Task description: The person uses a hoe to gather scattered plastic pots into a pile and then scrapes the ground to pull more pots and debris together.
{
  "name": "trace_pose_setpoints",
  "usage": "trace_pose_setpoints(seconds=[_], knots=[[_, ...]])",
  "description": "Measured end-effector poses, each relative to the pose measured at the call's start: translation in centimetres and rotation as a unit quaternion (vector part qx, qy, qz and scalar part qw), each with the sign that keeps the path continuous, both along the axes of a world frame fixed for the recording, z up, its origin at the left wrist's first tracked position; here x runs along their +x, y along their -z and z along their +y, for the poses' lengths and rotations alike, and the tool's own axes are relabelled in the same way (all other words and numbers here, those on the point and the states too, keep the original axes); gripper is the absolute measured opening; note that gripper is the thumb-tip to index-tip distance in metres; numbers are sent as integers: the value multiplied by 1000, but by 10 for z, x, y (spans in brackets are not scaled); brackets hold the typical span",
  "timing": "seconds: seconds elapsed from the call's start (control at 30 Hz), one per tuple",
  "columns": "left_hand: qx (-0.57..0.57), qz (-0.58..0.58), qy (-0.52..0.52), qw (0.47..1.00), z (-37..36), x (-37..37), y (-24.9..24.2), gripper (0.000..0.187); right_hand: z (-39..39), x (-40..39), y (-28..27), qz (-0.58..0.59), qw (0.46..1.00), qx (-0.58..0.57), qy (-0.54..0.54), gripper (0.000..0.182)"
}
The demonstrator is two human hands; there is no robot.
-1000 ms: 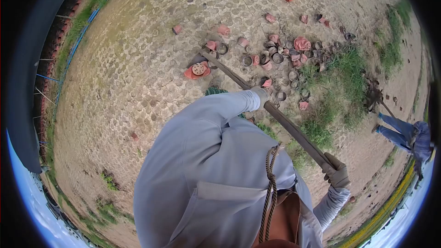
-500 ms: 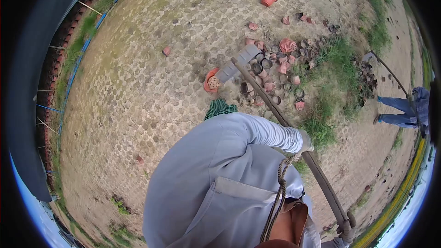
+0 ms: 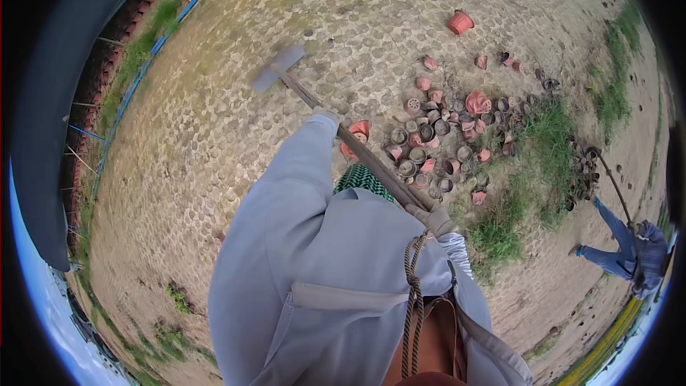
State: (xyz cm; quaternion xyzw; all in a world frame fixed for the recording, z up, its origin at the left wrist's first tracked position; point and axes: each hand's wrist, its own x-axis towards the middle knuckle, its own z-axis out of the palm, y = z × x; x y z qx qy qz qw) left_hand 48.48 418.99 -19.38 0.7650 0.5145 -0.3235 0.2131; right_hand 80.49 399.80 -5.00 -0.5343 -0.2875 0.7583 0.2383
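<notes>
A long wooden-handled hoe (image 3: 371, 159) with a wide, flat grey blade (image 3: 279, 69) slants across the view, its blade over the bare ground at the upper left. My gloved left hand (image 3: 329, 117) is closed round the handle, well forward, with that arm stretched out. Further back, my gloved right hand (image 3: 431, 219) grips the same handle close to my chest. An orange pot (image 3: 362, 129) lies beyond the handle, partly covered by it. To the right of the hoe sits a spread of small black and reddish plant pots (image 3: 426, 132), several of them tipped over.
A larger red pot (image 3: 461, 23) lies at the top. Grass clumps (image 3: 547, 132) grow beside the pots. On the right, another person (image 3: 629, 250) holds a long-handled tool near more dark pots (image 3: 586, 171). A blue pipe (image 3: 136, 68) runs along the left edge.
The hoe blade has swung left, away from the pots onto bare ground. My left hand has reached forward and left, and my right hand has come up towards my chest, both still holding the handle.
</notes>
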Motion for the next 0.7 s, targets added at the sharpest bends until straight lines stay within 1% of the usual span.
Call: trace_pose_setpoints(seconds=[0.07,0.1,0.17,0.2,0.27,0.3,0.37,0.4,0.47,0.5,0.53,0.57,0.6,0.63,0.7], knots=[[1,4,-16,1000,-10,-5,0,40,10,0,-9,-55,996,23,-62,61],[-2,-18,-16,1000,-15,-1,-3,41,15,1,-15,-80,992,35,-92,60],[-11,-62,-10,998,-30,14,-6,43,3,26,-29,-58,996,32,-62,60],[-24,-53,-1,998,-34,24,0,43,-7,45,-39,-49,997,30,-46,60],[-49,-38,22,998,-48,50,14,45,-29,80,-67,-68,997,-36,-4,60],[-73,-71,41,994,-55,66,14,45,-38,98,-84,-78,994,-69,18,60],[-115,-135,75,981,-72,103,10,45,-50,137,-121,-130,986,-107,4,60],[-117,-143,85,979,-83,125,13,45,-56,156,-135,-154,981,-122,-3,61],[-121,-157,106,974,-112,171,19,44,-77,192,-153,-177,979,-93,30,62],[-110,-178,102,973,-122,193,14,44,-91,211,-157,-188,978,-79,50,63],[-100,-200,101,970,-132,215,6,44,-107,235,-157,-196,972,-87,91,63],[-91,-222,101,966,-142,238,1,44,-121,257,-161,-176,974,-62,129,58],[-110,-249,68,960,-150,260,4,44,-139,277,-156,-191,967,-4,168,55],[-118,-248,84,958,-154,282,-1,43,-156,293,-151,-208,955,54,205,51],[-130,-250,106,954,-165,329,-17,42,-181,317,-150,-249,926,72,276,48]])
